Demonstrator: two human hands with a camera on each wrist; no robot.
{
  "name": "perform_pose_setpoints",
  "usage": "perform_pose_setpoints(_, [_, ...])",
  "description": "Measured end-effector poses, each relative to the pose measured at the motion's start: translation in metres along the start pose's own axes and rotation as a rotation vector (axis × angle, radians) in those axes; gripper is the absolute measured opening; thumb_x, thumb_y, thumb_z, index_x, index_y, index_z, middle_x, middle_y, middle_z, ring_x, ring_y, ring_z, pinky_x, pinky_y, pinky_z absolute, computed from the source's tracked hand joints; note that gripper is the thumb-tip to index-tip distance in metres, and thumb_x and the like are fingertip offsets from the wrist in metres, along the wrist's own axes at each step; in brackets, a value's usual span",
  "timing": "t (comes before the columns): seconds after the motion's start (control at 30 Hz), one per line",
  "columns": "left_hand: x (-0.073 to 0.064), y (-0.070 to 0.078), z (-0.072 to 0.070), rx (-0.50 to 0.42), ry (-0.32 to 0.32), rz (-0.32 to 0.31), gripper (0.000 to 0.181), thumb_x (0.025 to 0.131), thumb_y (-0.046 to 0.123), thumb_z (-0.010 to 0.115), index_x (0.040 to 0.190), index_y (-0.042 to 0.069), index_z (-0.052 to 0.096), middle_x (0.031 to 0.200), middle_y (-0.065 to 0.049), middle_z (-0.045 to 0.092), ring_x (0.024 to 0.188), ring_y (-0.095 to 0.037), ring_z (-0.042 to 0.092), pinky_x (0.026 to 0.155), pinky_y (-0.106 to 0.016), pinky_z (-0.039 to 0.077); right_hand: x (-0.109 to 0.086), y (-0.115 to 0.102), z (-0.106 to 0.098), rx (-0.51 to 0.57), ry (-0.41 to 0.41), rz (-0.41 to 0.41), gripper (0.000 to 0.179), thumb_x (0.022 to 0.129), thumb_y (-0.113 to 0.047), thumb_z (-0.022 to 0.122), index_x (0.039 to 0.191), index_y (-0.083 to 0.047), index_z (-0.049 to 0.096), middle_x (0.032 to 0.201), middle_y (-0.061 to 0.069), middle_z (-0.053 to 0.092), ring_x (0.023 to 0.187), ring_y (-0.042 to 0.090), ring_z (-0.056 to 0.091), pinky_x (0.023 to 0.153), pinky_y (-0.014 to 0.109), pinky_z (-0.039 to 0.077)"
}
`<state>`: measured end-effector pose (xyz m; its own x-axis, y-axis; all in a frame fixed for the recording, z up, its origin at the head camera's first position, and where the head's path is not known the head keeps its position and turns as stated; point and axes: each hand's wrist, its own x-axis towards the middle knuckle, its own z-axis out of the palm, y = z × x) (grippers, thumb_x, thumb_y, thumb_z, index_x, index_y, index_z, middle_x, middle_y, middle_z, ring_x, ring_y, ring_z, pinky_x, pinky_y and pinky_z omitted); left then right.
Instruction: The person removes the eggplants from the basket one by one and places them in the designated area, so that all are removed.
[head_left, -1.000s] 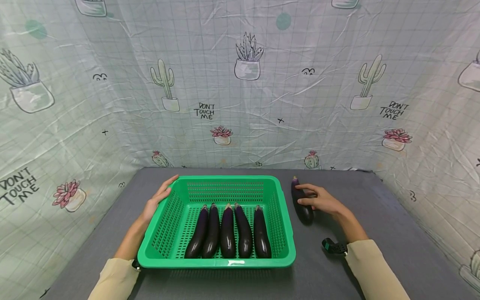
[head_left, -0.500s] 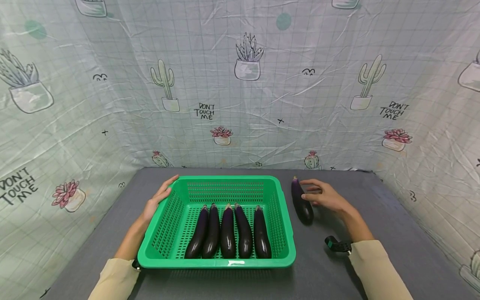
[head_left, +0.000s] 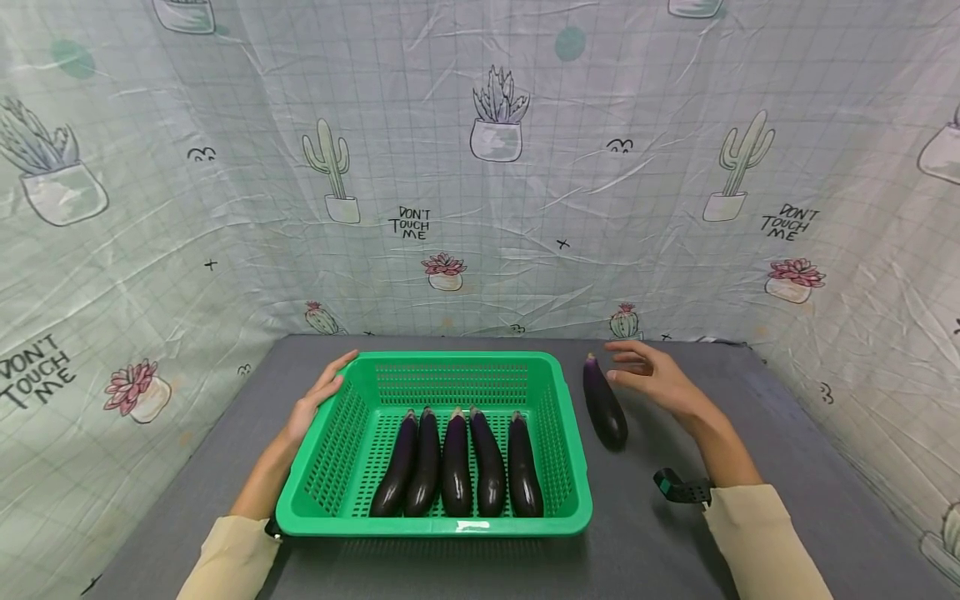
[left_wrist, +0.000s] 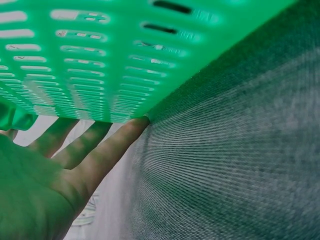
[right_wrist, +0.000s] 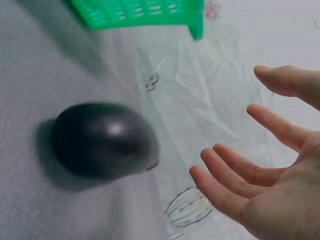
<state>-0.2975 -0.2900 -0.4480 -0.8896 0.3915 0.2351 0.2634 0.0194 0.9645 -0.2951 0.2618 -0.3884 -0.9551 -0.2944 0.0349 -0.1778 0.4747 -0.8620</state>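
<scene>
A green plastic basket point(head_left: 322, 527) with slotted walls stands on the grey tabletop, and several dark purple eggplants point(head_left: 455, 467) lie side by side in it, stems pointing away. My left hand point(head_left: 303, 408) rests against the basket's left side. In the left wrist view its fingers point(left_wrist: 107, 155) stretch straight along the outer wall. Right of the basket one more eggplant point(head_left: 604, 408) lies on the tabletop. Just beside its stem end is my right hand point(head_left: 663, 383), holding nothing. The right wrist view shows the fingers spread apart, away from the eggplant point(right_wrist: 105, 140).
The grey tabletop point(head_left: 720, 400) extends to both sides of the basket. Behind it and at the sides hangs a pale curtain point(head_left: 525, 208) printed with potted plants. A black wrist strap point(head_left: 682, 487) sits at the right sleeve.
My right hand has let go of the lone eggplant and moved up and to the right, off it. The eggplant stays in place; the left hand and basket have not moved.
</scene>
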Motion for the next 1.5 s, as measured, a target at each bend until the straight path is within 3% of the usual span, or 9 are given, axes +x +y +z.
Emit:
perform_pose_setpoints(0.37, [0.001, 0.0, 0.001, 0.031, 0.004, 0.027, 0.057, 0.115, 0.024, 0.019, 0.166, 0.001, 0.004, 0.17, -0.027, -0.005, 0.139, 0.004, 0.038, 0.106, -0.013, 0.04, -0.006, -0.043, 0.013, -0.011, -0.002, -0.122, 0.056, 0.106, -0.027, 0.062, 0.156, -0.011, 0.043, 0.155, 0.023, 0.044, 0.143, 0.049, 0.045, 0.109, 0.064, 0.045])
perform_pose_setpoints(0.53, [0.0, 0.0, 0.001, 0.05, 0.009, 0.044, 0.058, 0.115, 0.023, 0.019, 0.165, -0.003, 0.003, 0.169, -0.028, -0.006, 0.139, 0.006, 0.035, 0.106, -0.012, 0.038, 0.006, -0.071, 0.024, -0.032, -0.047, -0.175, 0.052, 0.105, -0.025, 0.062, 0.153, -0.014, 0.046, 0.155, 0.019, 0.045, 0.141, 0.046, 0.047, 0.108, 0.059, 0.048])
perform_pose_setpoints(0.77, [-0.001, 0.0, 0.0, 0.004, 0.0, 0.035, 0.058, 0.115, 0.023, 0.019, 0.165, -0.001, 0.002, 0.169, -0.028, -0.006, 0.138, 0.006, 0.04, 0.106, -0.013, 0.04, 0.027, -0.119, 0.046, -0.089, -0.144, -0.254, 0.052, 0.104, -0.024, 0.064, 0.153, -0.018, 0.048, 0.155, 0.017, 0.048, 0.139, 0.045, 0.051, 0.107, 0.058, 0.049])
perform_pose_setpoints(1.03, [0.0, -0.001, 0.0, 0.02, 0.005, 0.039, 0.057, 0.115, 0.022, 0.018, 0.165, -0.001, 0.003, 0.169, -0.028, -0.005, 0.138, 0.006, 0.038, 0.106, -0.013, 0.039, 0.055, -0.155, 0.085, -0.08, -0.273, -0.225, 0.05, 0.104, -0.023, 0.064, 0.152, -0.018, 0.049, 0.153, 0.014, 0.049, 0.138, 0.039, 0.053, 0.107, 0.053, 0.051])
perform_pose_setpoints(1.33, [0.001, 0.0, -0.001, 0.013, 0.003, 0.022, 0.056, 0.115, 0.024, 0.019, 0.166, 0.005, 0.006, 0.169, -0.027, -0.005, 0.139, 0.004, 0.038, 0.107, -0.014, 0.039, 0.079, -0.162, 0.141, 0.005, -0.433, -0.143, 0.051, 0.104, -0.019, 0.064, 0.152, -0.015, 0.048, 0.151, 0.022, 0.048, 0.131, 0.036, 0.059, 0.09, 0.04, 0.061])
perform_pose_setpoints(1.5, [0.002, 0.0, 0.0, 0.026, 0.006, 0.018, 0.058, 0.115, 0.024, 0.018, 0.165, -0.001, 0.003, 0.17, -0.026, -0.005, 0.139, 0.004, 0.036, 0.106, -0.013, 0.039, 0.088, -0.162, 0.169, 0.06, -0.51, -0.077, 0.05, 0.104, -0.017, 0.064, 0.151, -0.015, 0.048, 0.147, 0.023, 0.05, 0.119, 0.032, 0.066, 0.085, 0.04, 0.063])
